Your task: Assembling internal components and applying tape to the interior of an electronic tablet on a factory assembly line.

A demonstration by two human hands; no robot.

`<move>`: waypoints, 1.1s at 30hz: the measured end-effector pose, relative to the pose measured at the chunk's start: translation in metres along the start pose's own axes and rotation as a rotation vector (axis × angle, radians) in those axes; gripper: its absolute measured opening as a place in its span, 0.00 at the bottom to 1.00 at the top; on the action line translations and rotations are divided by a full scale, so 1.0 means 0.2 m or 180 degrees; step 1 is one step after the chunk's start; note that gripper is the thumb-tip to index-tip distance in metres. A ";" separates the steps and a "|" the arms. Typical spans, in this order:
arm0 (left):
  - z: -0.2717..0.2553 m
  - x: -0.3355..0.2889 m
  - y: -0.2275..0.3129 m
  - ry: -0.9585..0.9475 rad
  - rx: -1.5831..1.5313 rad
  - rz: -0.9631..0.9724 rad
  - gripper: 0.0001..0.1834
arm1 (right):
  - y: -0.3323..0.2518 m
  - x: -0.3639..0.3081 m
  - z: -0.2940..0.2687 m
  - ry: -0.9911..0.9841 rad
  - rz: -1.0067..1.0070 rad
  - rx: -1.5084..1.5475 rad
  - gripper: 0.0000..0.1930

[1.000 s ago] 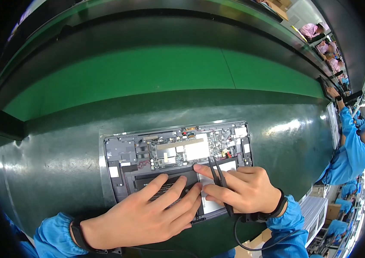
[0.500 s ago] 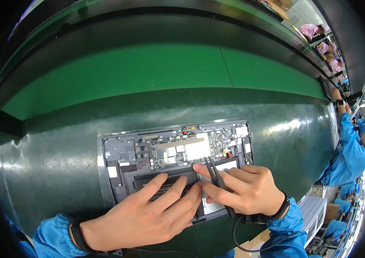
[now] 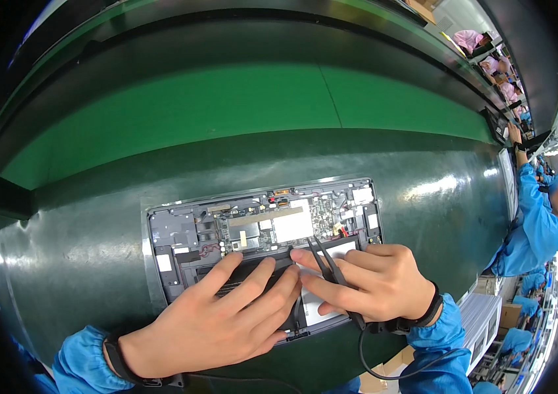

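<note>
An opened laptop base point(image 3: 175, 230) lies on the green bench, its circuit board point(image 3: 292, 226) exposed along the far side. My left hand point(image 3: 207, 325) rests with fingers stretched over a black battery point(image 3: 246, 269) in the near half of the base. Its fingertips touch the battery, and the palm hides the near left corner. In my right hand point(image 3: 387, 282) are black tweezers point(image 3: 327, 264), gripped with their tips pointing away over the base, slightly apart. My right index fingertip presses near the battery's far edge, beside a whitish panel point(image 3: 312, 307).
A green work surface point(image 3: 69, 249) surrounds the laptop, with a dark shelf point(image 3: 239, 39) beyond. A black cable point(image 3: 371, 374) hangs by my right wrist. White stacked trays point(image 3: 479, 322) and an open carton point(image 3: 387, 371) stand right. A co-worker in blue point(image 3: 529, 230) works at far right.
In the picture, the laptop and both hands have shifted slightly left and up together. My right index finger has moved slightly on the base; the grip on the tweezers is unchanged.
</note>
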State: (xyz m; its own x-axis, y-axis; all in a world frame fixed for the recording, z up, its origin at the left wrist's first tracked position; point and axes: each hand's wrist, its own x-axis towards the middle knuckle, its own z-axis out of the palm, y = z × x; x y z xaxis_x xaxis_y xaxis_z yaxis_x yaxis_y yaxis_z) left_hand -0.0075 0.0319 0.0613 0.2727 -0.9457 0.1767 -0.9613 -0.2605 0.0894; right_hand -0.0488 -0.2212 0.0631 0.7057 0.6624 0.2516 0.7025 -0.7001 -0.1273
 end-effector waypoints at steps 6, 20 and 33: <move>0.00 -0.01 0.00 -0.0043 0.0094 0.0026 0.25 | -0.02 0.03 -0.02 -0.0201 -0.0139 -0.0425 0.17; 0.02 0.00 0.01 -0.0010 0.0164 -0.0060 0.27 | -0.05 0.03 -0.01 -0.0299 0.0011 -0.0429 0.16; 0.01 0.01 0.01 -0.0094 0.0204 -0.0084 0.29 | -0.01 -0.01 0.00 -0.0150 0.0026 -0.0125 0.15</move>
State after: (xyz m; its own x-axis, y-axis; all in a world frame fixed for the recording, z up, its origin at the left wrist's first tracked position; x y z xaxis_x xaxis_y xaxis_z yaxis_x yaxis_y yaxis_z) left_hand -0.0089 0.0297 0.0593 0.2977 -0.9434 0.1459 -0.9545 -0.2965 0.0304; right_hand -0.0512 -0.2207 0.0637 0.7155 0.6678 0.2050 0.6933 -0.7149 -0.0911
